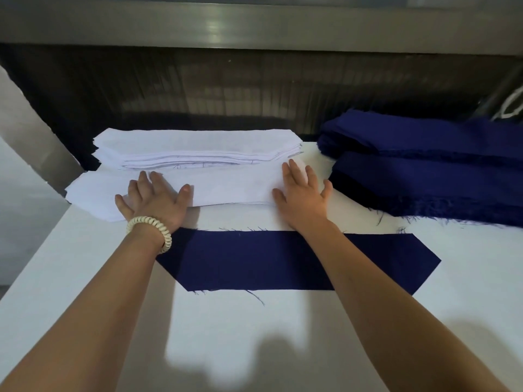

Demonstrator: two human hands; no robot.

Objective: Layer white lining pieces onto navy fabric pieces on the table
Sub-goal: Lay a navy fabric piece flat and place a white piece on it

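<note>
Fingers [155, 181] straight and spread, gripping nothing. My left hand [154, 200] and right hand [304, 195] rest flat on the top white lining piece [232, 186], left of its middle and at its right end. Its long axis runs left-right. The single navy fabric piece [268, 260] lies on the table [254, 335] just nearer me, under both forearms and parallel, with slanted ends. Both hands are equally near. Likely move: draw the lining straight back toward me.

The navy fabric piece [283, 258] is matt woven cloth with frayed edges. The white lining pieces [226, 188] are thin, smooth, matt cloth. The worktop [283, 335] is smooth, matt white. The overhead rail [254, 26] is brushed metal with a dull sheen.
</note>
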